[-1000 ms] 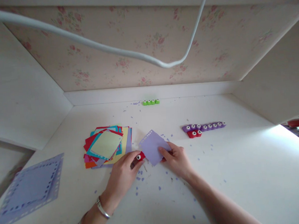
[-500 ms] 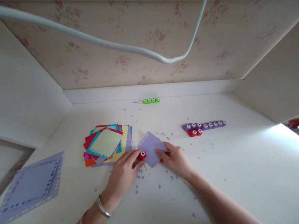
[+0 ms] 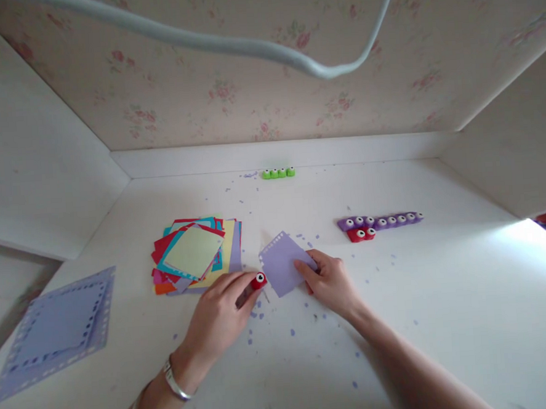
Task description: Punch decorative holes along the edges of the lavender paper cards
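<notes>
1. The left hand (image 3: pixel 219 316) has its thumb and fingers closed to a pinch around a small red block with a white-and-black eye-like top (image 3: pixel 259 282); the right hand (image 3: pixel 331 281) grips the right corner of a lavender square paper sheet (image 3: pixel 284 272) between thumb and fingers, thumb on top.
2. Beneath everything lies a white, smooth desk (image 3: pixel 400 320).
3. Large lavender paper sheets with hole-punched borders (image 3: pixel 53 329) lie at the desk's far left, well apart from the left hand.
4. A fanned stack of multicoloured paper squares (image 3: pixel 195 252), pale green uppermost, sits just beyond the left hand.
5. The lavender square lies between the hands, holes along its upper-left edge.
6. A row of purple eye-topped blocks (image 3: pixel 387 222) stands beyond the right hand, to its right.
7. Four bright green eye-topped blocks (image 3: pixel 279 174) line up near the back edge.
8. Two red eye-topped blocks (image 3: pixel 362 235) stand just in front of the purple row.
9. The pinched red block is at the left hand's fingertips, just beside the sheet's left edge; whether they touch, I cannot tell.
10. Tiny lavender paper flecks (image 3: pixel 292 332) are scattered around.
</notes>
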The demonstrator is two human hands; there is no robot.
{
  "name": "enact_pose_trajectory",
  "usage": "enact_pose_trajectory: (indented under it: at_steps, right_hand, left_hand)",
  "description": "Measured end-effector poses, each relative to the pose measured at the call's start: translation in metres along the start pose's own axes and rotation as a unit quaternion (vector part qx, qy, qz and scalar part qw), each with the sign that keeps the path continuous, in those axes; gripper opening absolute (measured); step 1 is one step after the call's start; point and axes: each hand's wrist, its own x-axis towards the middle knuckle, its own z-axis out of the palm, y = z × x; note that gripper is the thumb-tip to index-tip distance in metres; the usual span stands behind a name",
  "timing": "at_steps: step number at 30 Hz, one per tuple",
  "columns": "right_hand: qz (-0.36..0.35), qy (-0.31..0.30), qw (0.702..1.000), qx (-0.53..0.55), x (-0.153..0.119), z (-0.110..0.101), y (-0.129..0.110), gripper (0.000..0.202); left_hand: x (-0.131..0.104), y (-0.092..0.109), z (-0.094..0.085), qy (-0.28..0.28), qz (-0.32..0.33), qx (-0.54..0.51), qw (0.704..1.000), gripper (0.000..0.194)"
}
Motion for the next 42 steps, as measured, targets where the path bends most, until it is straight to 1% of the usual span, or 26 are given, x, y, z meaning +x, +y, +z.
enact_pose_trajectory:
  at_steps: [4, 8, 11, 15, 19, 24, 29, 34, 39, 42]
  right_hand:
    - [0.002, -0.006, 1.000, 0.007, -0.0007, -0.0012, -0.0006, 0.027]
    - [0.023, -0.028, 0.998, 0.060, 0.0002, -0.0016, 0.0012, 0.026]
    - [0.050, -0.041, 0.992, 0.110, 0.0012, -0.0020, 0.0025, 0.027]
    - [0.055, -0.046, 0.987, 0.144, 0.0014, -0.0023, 0.0013, 0.027]
    - [0.070, -0.054, 0.976, 0.201, 0.0019, -0.0030, -0.0010, 0.025]
    - [0.078, -0.038, 0.966, 0.245, 0.0030, -0.0060, -0.0006, 0.025]
    - [0.073, -0.042, 0.964, 0.254, 0.0016, -0.0061, 0.0002, 0.026]
    - [0.066, -0.050, 0.966, 0.243, 0.0008, -0.0031, -0.0003, 0.027]
    - [0.067, -0.048, 0.969, 0.232, 0.0013, -0.0026, 0.0003, 0.028]
    - [0.067, -0.050, 0.971, 0.224, 0.0009, -0.0020, 0.0004, 0.028]
  left_hand:
    - [-0.0006, -0.0011, -0.0001, -0.001, 0.002, -0.005, 1.000, 0.022]
    - [0.0004, -0.0033, 0.0022, -0.002, -0.007, -0.009, 1.000, 0.023]
    - [0.0004, -0.0043, 0.0022, -0.018, -0.017, -0.017, 1.000, 0.028]
    - [-0.0006, -0.0050, 0.0021, -0.041, -0.017, -0.029, 0.999, 0.032]
    - [-0.0009, -0.0058, 0.0033, -0.031, -0.013, -0.033, 0.999, 0.030]
    - [0.0000, -0.0074, 0.0047, -0.011, -0.028, -0.047, 0.998, 0.026]
    - [0.0005, -0.0081, 0.0052, -0.015, -0.038, -0.053, 0.998, 0.025]
    - [0.0000, -0.0087, 0.0059, -0.002, -0.038, -0.050, 0.998, 0.025]
    - [-0.0016, -0.0101, 0.0065, -0.013, -0.046, -0.068, 0.997, 0.025]
    - [-0.0009, -0.0091, 0.0063, -0.008, -0.042, -0.066, 0.997, 0.025]
